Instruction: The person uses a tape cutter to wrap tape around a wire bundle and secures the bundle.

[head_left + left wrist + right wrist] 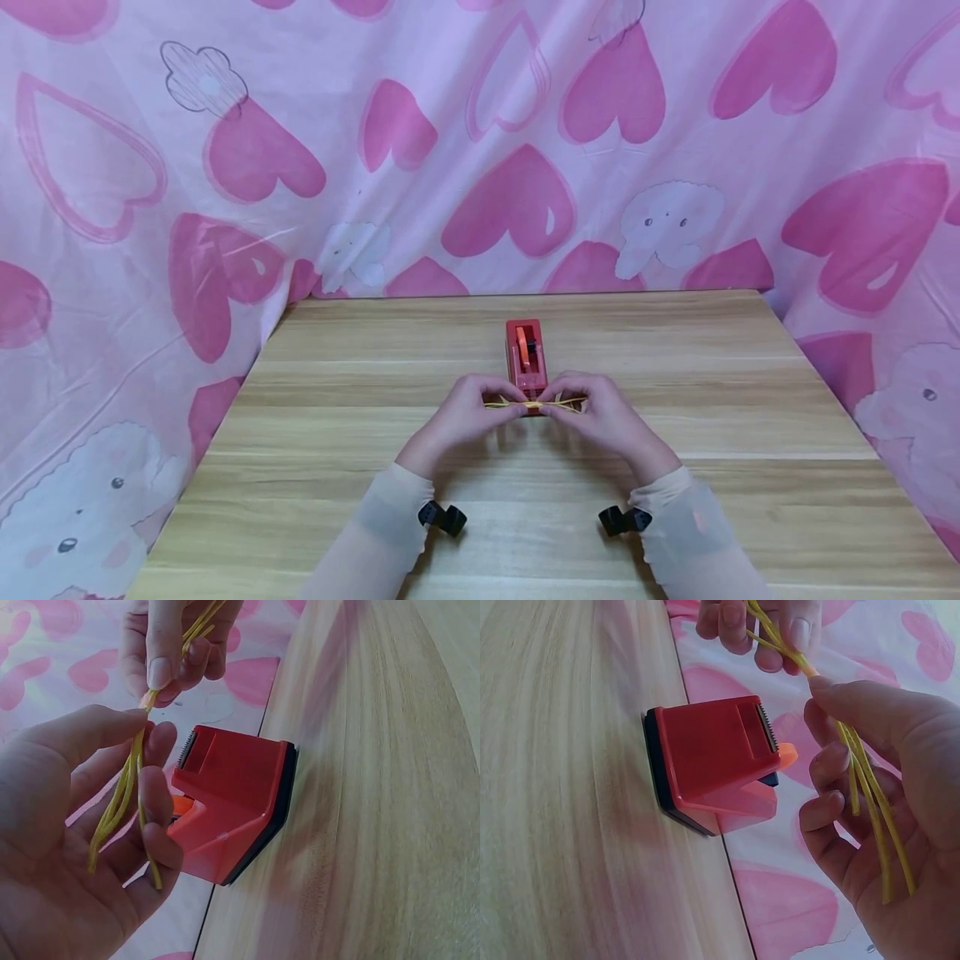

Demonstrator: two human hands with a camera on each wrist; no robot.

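A bundle of thin yellow strands [534,404] is stretched sideways between both hands. My left hand [467,410] pinches it left of the middle between thumb and fingers, and loose ends [120,796] fan out over the palm. On the other side my right hand [597,410] pinches it close by, with more strand ends [871,795] spreading below the thumb. A short orange-tinted stretch of the bundle shows between the two thumbs. Just beyond the hands stands a red tape dispenser [527,354] with an orange wheel and a toothed cutter [768,727] at its near end.
The wood-grain table [337,467] reaches out on all sides of the hands. Behind it and along its sides hangs a pink cloth [450,108] printed with hearts. A small black camera [448,518] is strapped to each wrist.
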